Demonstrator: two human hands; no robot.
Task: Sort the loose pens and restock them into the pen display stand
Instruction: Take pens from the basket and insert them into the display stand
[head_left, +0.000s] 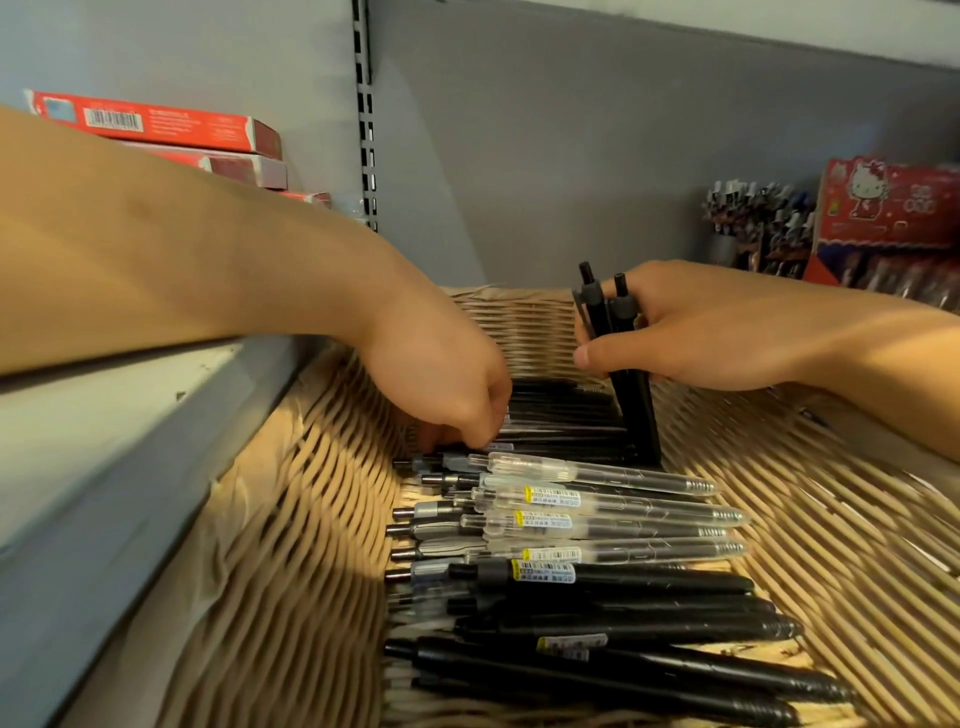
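A woven basket holds a row of loose pens. Clear-barrelled pens lie in the middle and black pens lie nearer to me. More black pens lie at the far end. My left hand reaches down into the far end, its curled fingertips pinching a pen there. My right hand grips two black pens held upright, tips down in the basket.
Red boxes are stacked on the shelf at the left, behind my forearm. A red cartoon-cat display with packed pens stands at the back right. A grey shelf edge runs along the basket's left side.
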